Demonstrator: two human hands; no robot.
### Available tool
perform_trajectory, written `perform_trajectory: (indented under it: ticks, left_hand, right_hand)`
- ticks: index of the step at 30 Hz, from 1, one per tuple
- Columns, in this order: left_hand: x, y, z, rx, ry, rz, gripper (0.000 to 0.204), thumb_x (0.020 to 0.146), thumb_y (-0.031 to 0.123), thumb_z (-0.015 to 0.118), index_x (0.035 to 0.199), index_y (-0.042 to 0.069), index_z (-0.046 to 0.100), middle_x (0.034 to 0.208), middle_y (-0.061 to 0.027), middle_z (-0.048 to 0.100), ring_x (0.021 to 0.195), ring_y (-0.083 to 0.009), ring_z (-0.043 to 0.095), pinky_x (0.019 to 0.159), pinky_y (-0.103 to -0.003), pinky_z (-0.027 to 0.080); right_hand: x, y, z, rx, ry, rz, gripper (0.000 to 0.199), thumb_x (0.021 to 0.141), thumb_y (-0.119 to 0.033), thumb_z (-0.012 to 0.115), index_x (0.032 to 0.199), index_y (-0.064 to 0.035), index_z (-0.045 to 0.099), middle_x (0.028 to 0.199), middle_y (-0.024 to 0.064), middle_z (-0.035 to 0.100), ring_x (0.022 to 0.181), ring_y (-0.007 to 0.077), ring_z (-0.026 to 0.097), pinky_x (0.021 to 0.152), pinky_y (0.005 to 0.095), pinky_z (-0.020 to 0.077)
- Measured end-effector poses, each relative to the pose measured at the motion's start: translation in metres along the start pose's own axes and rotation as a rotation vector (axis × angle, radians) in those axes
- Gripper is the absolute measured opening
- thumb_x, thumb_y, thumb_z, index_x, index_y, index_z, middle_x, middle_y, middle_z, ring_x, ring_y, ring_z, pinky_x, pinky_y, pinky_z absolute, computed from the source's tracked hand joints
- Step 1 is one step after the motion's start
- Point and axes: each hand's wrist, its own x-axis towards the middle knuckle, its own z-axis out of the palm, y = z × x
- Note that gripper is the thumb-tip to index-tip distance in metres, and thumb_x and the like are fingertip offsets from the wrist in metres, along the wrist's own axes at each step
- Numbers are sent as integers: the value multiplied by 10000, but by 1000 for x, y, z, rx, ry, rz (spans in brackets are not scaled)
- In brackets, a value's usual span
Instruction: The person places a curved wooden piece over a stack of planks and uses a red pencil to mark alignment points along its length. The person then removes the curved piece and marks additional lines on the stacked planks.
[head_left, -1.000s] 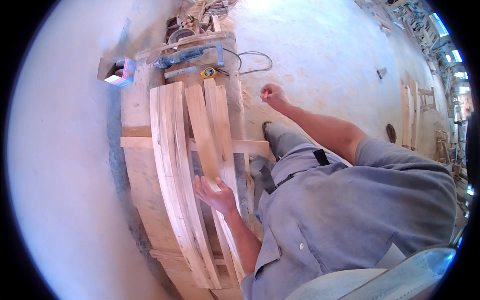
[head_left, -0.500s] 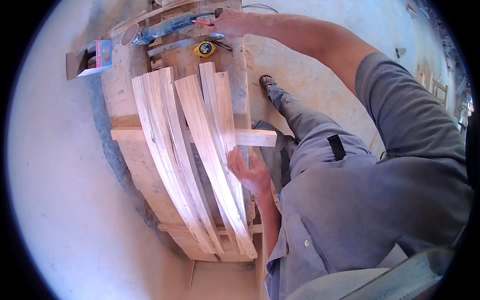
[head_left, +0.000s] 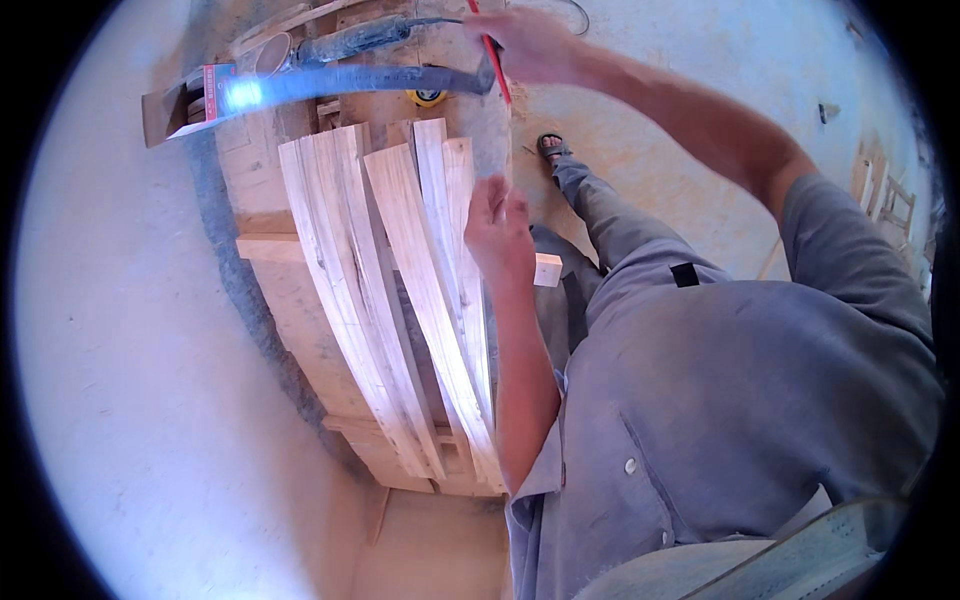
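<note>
My right hand (head_left: 525, 45), blurred by motion, is closed on a red pencil (head_left: 492, 62) and on the near end of a long metal square (head_left: 370, 80). The square's shiny blade reaches left over the far end of the bench, with a bright glare near its tip. Above the right edge of the curved wooden slats (head_left: 345, 290) hovers my left hand (head_left: 500, 235), its fingers loosely bent and apart, with nothing visible in them. Under the blade a yellow tape measure (head_left: 427, 98) is partly covered. An angle grinder (head_left: 350, 45) lies beyond it.
The slats rest side by side on a wooden bench (head_left: 290, 330), across a wooden crosspiece (head_left: 270, 248). A small open cardboard box (head_left: 165, 115) sits at the bench's far left corner. A wooden chair-like frame (head_left: 890, 205) stands at the far right.
The metal square has been lifted from the bench in my right hand, along with the pencil. My left hand has risen toward the slats' far ends. The view has shifted slightly.
</note>
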Motion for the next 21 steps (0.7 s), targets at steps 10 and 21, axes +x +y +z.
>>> perform_trajectory:
  ticks: [10,21]
  left_hand:
    - [-17,-23,-9,-597,132,-39,379,1071,230,519,1362,-12,532,1266,-138,639,1154,-226,643,1020,-361,511]
    - [11,-50,-132,-194,463,-29,384,1029,324,516,908,-11,659,809,-121,666,735,-213,596,698,-346,474]
  right_hand:
    - [-117,-128,103,1413,133,591,123,867,74,660,883,-39,613,809,22,653,770,75,636,654,252,521]
    - [-159,-102,86,998,-134,303,178,919,-62,706,861,-18,543,880,29,664,837,88,596,764,281,499]
